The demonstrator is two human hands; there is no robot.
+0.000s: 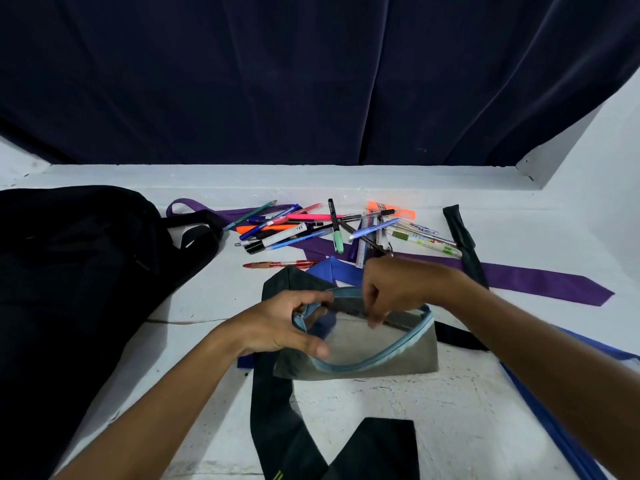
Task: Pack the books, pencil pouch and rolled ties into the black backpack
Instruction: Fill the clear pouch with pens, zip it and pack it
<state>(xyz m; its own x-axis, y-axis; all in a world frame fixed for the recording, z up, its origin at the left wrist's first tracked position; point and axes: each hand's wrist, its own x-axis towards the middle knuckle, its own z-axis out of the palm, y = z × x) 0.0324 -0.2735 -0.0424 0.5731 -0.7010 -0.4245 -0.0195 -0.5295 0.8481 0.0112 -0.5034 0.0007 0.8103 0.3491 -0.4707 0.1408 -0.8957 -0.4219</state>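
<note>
The pencil pouch [363,344] lies at the centre of the table [433,410], on top of crossed, unrolled ties [277,410]. The backpack [76,271] lies at nine o'clock from it. A heap of pens [329,226] lies at twelve o'clock, on another tie [540,278].
</note>
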